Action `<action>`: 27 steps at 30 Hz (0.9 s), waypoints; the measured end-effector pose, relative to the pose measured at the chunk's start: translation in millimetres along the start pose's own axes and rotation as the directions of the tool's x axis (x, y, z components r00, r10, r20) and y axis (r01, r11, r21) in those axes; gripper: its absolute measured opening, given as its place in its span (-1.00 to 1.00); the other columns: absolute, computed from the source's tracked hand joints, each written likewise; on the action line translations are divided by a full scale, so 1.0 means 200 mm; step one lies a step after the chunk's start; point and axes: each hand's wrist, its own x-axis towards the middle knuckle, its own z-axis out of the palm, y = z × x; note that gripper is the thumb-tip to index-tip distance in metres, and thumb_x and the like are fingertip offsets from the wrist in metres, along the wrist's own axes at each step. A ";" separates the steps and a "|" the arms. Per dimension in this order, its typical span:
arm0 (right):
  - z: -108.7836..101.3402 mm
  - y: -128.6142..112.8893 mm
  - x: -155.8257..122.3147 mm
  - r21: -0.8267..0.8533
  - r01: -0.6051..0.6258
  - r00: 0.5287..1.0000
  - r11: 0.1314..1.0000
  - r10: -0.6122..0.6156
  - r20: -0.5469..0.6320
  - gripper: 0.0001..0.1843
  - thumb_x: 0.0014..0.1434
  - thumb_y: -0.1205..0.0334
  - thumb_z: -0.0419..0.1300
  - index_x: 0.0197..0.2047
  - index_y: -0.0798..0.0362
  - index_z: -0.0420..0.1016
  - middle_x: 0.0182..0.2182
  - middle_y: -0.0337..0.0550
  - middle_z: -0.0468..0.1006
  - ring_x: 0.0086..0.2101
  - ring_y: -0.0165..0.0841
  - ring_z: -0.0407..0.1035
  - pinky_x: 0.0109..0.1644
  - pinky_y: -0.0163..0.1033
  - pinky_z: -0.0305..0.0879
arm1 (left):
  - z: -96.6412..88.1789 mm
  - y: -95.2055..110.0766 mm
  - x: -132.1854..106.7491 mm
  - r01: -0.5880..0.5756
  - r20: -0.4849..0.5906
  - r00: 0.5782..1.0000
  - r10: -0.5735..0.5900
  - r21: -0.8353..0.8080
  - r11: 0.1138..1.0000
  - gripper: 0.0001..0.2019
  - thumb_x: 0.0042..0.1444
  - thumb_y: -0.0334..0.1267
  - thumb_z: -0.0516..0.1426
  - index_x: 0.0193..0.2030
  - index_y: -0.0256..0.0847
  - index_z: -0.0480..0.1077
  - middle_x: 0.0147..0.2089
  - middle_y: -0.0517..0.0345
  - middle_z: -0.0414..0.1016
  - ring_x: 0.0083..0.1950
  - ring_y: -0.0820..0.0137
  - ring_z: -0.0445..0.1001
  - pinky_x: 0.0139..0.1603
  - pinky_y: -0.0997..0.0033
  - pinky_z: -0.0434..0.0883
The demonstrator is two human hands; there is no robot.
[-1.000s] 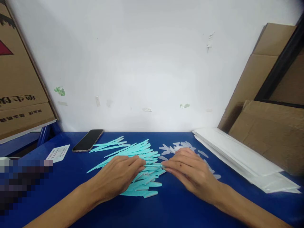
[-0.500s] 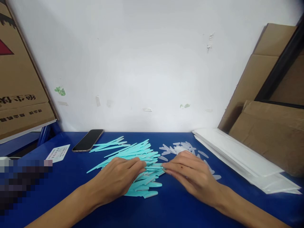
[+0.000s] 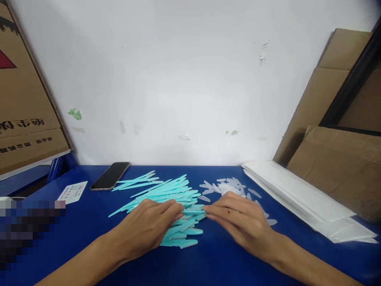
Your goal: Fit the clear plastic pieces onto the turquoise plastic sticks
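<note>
Backdrop: scuffed white wall [image 3: 190, 79] behind a blue table [image 3: 208, 264].
Left hand [image 3: 150, 223]: back upward, my thumb and fingers pinched closed on one end of a teal stick [image 3: 193, 211].
Right hand [image 3: 242, 217]: pinched closed at its other end, fingers pointing left.
Teal stick: roughly level between my fingertips, over the teal pile [image 3: 169, 190].
Tabletop: translucent slips [image 3: 229, 188] beyond my right hand; phone [image 3: 110, 176], card [image 3: 73, 192] left; white sheets [image 3: 297, 194] right.
Flanks: cardboard [image 3: 336, 171] right, printed carton [image 3: 26, 91] left.
Since a second ago: both hands slightly nearer me, pinch unchanged; more slips showing.
</note>
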 end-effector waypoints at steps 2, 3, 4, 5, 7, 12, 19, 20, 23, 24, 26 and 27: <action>0.00 0.00 0.00 0.004 0.001 1.000 1.000 -0.001 -0.005 -0.71 0.26 0.52 0.25 0.04 0.17 0.54 -0.31 -0.07 0.63 -0.36 -0.35 0.46 -0.32 -0.22 0.42 | 0.00 0.00 0.00 -0.005 -0.003 1.000 0.005 0.001 1.000 -0.77 0.49 -0.30 -0.18 -0.10 -0.14 0.26 -0.43 0.29 0.38 -0.57 0.39 0.30 -0.54 0.31 0.03; 0.00 -0.01 0.00 0.004 0.002 1.000 1.000 -0.002 -0.008 -0.71 0.26 0.52 0.25 0.04 0.17 0.54 -0.31 -0.07 0.63 -0.36 -0.35 0.46 -0.32 -0.23 0.42 | 0.00 0.00 0.00 -0.007 -0.003 1.000 0.007 0.001 1.000 -0.76 0.49 -0.30 -0.18 -0.11 -0.14 0.26 -0.43 0.29 0.38 -0.57 0.39 0.30 -0.55 0.31 0.03; 0.00 -0.01 0.00 0.003 0.002 1.000 1.000 -0.002 -0.012 -0.72 0.27 0.52 0.25 0.04 0.17 0.54 -0.31 -0.08 0.63 -0.36 -0.35 0.46 -0.32 -0.23 0.41 | -0.01 0.00 0.00 -0.008 -0.002 1.000 0.008 0.002 1.000 -0.76 0.49 -0.30 -0.19 -0.12 -0.14 0.26 -0.43 0.29 0.38 -0.57 0.39 0.29 -0.55 0.30 0.03; 0.00 -0.01 0.00 0.002 0.004 1.000 1.000 -0.004 -0.014 -0.72 0.27 0.52 0.25 0.04 0.16 0.54 -0.32 -0.08 0.63 -0.37 -0.36 0.46 -0.33 -0.24 0.41 | -0.01 0.01 0.00 -0.007 -0.003 1.000 0.007 0.004 1.000 -0.75 0.50 -0.29 -0.19 -0.13 -0.14 0.26 -0.44 0.29 0.37 -0.58 0.39 0.29 -0.55 0.30 0.03; 0.00 -0.01 0.00 -0.005 0.006 1.000 1.000 -0.006 -0.015 -0.71 0.28 0.51 0.24 0.05 0.15 0.54 -0.32 -0.09 0.63 -0.37 -0.36 0.46 -0.34 -0.24 0.41 | -0.01 0.01 0.01 -0.008 -0.010 1.000 0.008 0.004 1.000 -0.75 0.50 -0.29 -0.19 -0.14 -0.14 0.26 -0.45 0.29 0.37 -0.59 0.39 0.27 -0.56 0.30 0.04; -0.02 0.01 0.00 -0.067 0.043 0.999 0.997 -0.042 0.020 -0.71 0.29 0.45 0.25 0.06 0.08 0.53 -0.33 -0.14 0.65 -0.39 -0.37 0.48 -0.35 -0.25 0.42 | -0.01 0.01 0.02 -0.083 -0.050 0.995 0.084 0.028 0.996 -0.84 0.47 -0.33 -0.11 -0.02 -0.17 0.28 -0.43 0.29 0.45 -0.54 0.39 0.35 -0.52 0.33 0.16; -0.07 0.06 0.00 -0.238 -0.187 0.982 0.953 0.174 -0.074 -0.65 0.36 0.36 0.15 0.18 -0.01 0.42 -0.07 -0.02 0.58 -0.23 -0.31 0.51 -0.25 -0.23 0.46 | -0.12 -0.23 0.01 0.225 -0.176 0.967 -0.182 0.267 0.937 -0.74 0.46 -0.18 -0.11 0.01 -0.14 0.37 -0.33 0.15 0.60 -0.38 0.33 0.54 -0.41 0.39 0.28; -0.07 0.07 0.00 -0.232 -0.219 0.975 0.948 0.205 -0.086 -0.67 0.36 0.36 0.14 0.17 -0.01 0.43 -0.07 -0.02 0.56 -0.28 -0.34 0.49 -0.33 -0.27 0.43 | -0.14 -0.28 0.00 0.337 -0.134 0.941 -0.311 0.293 0.895 -0.69 0.46 -0.15 -0.14 0.02 -0.14 0.38 -0.30 0.10 0.60 -0.37 0.29 0.54 -0.43 0.38 0.25; -0.06 0.09 -0.01 -0.216 -0.263 0.965 0.940 0.260 -0.045 -0.70 0.37 0.35 0.12 0.13 -0.02 0.44 -0.07 -0.04 0.52 -0.41 -0.42 0.42 -0.48 -0.33 0.34 | -0.16 -0.45 -0.06 0.480 0.070 0.848 -0.526 0.319 0.817 -0.67 0.42 -0.13 -0.15 0.00 -0.16 0.38 -0.31 0.02 0.55 -0.35 0.20 0.52 -0.43 0.35 0.19; -0.06 0.09 -0.01 -0.212 -0.271 0.962 0.939 0.273 -0.020 -0.70 0.37 0.34 0.11 0.13 -0.03 0.44 -0.07 -0.05 0.51 -0.44 -0.44 0.40 -0.51 -0.35 0.31 | -0.16 -0.49 -0.08 0.492 0.130 0.827 -0.547 0.306 0.815 -0.67 0.42 -0.13 -0.16 -0.05 -0.17 0.38 -0.35 0.02 0.52 -0.37 0.18 0.50 -0.42 0.34 0.18; -0.05 0.09 -0.02 -0.208 -0.277 0.958 0.938 0.287 0.018 -0.70 0.38 0.33 0.10 0.14 -0.04 0.43 -0.07 -0.05 0.50 -0.46 -0.46 0.39 -0.53 -0.37 0.28 | -0.14 -0.57 -0.12 0.511 0.245 0.797 -0.552 0.215 0.833 -0.69 0.40 -0.16 -0.16 -0.11 -0.15 0.36 -0.39 0.06 0.49 -0.40 0.20 0.47 -0.40 0.34 0.17; -0.04 0.09 -0.02 -0.207 -0.273 0.958 0.940 0.284 0.028 -0.71 0.38 0.33 0.09 0.13 -0.03 0.43 -0.07 -0.05 0.50 -0.45 -0.45 0.40 -0.52 -0.37 0.28 | -0.13 -0.59 -0.14 0.517 0.278 0.786 -0.552 0.192 0.834 -0.70 0.39 -0.16 -0.16 -0.15 -0.13 0.36 -0.41 0.08 0.48 -0.41 0.22 0.46 -0.40 0.35 0.17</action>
